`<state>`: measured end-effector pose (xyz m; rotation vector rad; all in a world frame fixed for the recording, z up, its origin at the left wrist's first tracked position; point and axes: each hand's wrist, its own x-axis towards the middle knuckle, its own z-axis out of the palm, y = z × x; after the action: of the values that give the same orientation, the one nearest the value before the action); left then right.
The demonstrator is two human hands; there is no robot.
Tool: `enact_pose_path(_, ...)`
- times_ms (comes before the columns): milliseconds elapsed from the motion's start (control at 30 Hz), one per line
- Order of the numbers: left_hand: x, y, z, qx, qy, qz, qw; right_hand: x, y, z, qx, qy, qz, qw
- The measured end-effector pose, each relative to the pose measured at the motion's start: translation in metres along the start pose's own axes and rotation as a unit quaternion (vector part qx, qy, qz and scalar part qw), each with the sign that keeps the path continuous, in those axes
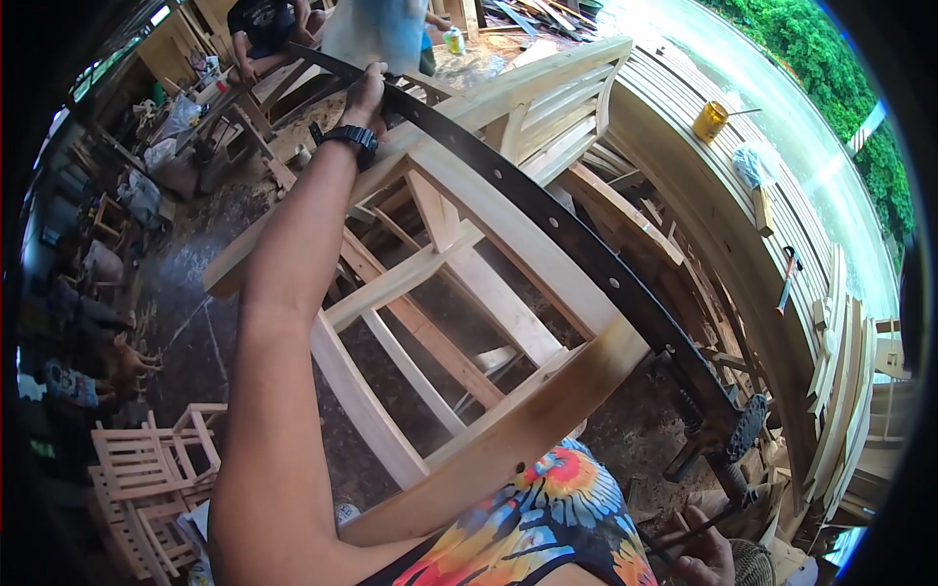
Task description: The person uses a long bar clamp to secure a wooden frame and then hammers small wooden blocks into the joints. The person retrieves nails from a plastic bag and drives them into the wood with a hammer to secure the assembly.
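Clamp (584, 253): stretched between both hands
Left hand (365, 100): curled round its far end
Right hand (711, 561): by its near end; grip unclear

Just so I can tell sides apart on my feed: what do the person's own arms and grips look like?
The left arm is bare, with no sleeve showing, and wears a chunky black wristwatch. The left grip is an ungloved hand. The right grip is ungloved too; little of that arm shows, so I can't tell its sleeve.

Gaps between rails (366, 410), clamp (584, 252) alongside
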<state>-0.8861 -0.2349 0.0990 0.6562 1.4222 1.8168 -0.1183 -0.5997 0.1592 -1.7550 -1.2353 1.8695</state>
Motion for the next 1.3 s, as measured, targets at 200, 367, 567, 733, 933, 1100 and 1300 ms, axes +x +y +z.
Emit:
enact_pose_path(200, -0.001, 0.002, -0.001, 0.033, -0.01, 0.004, 0.999, -0.022, -0.017, 0.0, -0.019, 0.039, -0.032, 0.999)
enact_pose_path(367, -0.007, 0.006, -0.001, 0.034, -0.023, -0.025, 0.999, -0.044, -0.023, -0.016, -0.042, 0.143, -0.167, 0.975)
enact_pose_path(567, -0.013, 0.014, -0.007, 0.071, -0.003, 0.012, 0.997, -0.031, -0.023, -0.062, -0.086, 0.279, -0.356, 0.888)
enact_pose_path(733, 0.011, -0.001, -0.012, 0.115, 0.02, -0.02, 0.993, 0.012, -0.068, -0.089, -0.166, 0.442, -0.362, 0.803)
enact_pose_path(933, 0.005, 0.005, -0.006, 0.125, 0.027, -0.014, 0.992, 0.142, -0.044, -0.174, -0.117, 0.38, -0.472, 0.787)
enact_pose_path(1100, -0.005, 0.008, -0.007, 0.073, 0.033, 0.0, 0.997, 0.176, -0.046, -0.147, -0.198, 0.37, -0.469, 0.777)
enact_pose_path(1300, 0.013, -0.003, -0.003, 0.054, 0.044, 0.017, 0.997, 0.207, 0.058, -0.149, -0.188, 0.259, -0.32, 0.892)
